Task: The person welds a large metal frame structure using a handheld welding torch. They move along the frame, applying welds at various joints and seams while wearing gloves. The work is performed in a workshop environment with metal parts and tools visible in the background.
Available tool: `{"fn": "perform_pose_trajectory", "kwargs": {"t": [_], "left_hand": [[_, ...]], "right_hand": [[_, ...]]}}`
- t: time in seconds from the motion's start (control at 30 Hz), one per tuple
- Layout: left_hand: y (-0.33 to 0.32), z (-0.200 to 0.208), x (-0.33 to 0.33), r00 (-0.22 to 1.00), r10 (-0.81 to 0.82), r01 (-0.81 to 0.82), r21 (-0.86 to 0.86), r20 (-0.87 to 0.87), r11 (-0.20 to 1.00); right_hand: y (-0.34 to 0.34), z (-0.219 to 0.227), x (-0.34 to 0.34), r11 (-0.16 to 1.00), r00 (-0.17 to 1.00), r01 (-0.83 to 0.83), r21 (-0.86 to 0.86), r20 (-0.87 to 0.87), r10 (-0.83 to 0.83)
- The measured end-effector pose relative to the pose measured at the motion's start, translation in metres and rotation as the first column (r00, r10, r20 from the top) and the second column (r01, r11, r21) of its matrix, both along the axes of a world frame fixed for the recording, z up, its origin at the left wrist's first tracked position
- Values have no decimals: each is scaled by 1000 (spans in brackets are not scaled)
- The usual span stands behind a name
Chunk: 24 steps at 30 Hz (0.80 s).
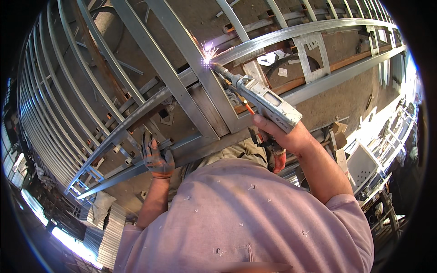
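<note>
My right hand point(282, 134) is bare and wraps round the rear of a silver handheld welding gun point(268, 98). The gun's nozzle points up and left, with a thin orange-tipped feed tube beside it. At its tip, a bright spark spray point(208, 59) bursts where an upright square metal tube point(182, 38) meets a curved rail point(264, 38) of a large metal frame. My left hand point(157, 154), in a worn grey and orange glove, lies at the lower straight rail point(191, 149) with its fingers stretched out and no tool in it.
Many parallel metal bars point(59, 91) fan out to the left. A flat rectangular metal plate with a cut-out point(313, 54) bridges two rails at the right. White scraps point(282, 72) lie on the floor beneath the frame. A white perforated panel point(366, 166) stands at the right.
</note>
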<state>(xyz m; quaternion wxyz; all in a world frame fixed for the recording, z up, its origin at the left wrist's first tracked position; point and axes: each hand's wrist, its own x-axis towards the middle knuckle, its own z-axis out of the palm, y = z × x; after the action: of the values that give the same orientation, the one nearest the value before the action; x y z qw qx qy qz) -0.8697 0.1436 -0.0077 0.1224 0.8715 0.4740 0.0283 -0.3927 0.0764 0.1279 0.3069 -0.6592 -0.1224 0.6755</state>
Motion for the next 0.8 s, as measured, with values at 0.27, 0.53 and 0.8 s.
{"fn": "perform_pose_trajectory", "kwargs": {"t": [0.27,0.53,0.8], "left_hand": [[2,5,6,999,3,-3,-16,35,1000],[5,6,8,999,-1,3,-38,50,999],[5,4,11,998,-14,12,36,69,999]], "right_hand": [[1,2,-3,999,1000,27,-20,-2,-27],[3,3,0,998,1000,-7,-62,-19,6],[1,1,-2,997,998,-42,60,54,38]]}}
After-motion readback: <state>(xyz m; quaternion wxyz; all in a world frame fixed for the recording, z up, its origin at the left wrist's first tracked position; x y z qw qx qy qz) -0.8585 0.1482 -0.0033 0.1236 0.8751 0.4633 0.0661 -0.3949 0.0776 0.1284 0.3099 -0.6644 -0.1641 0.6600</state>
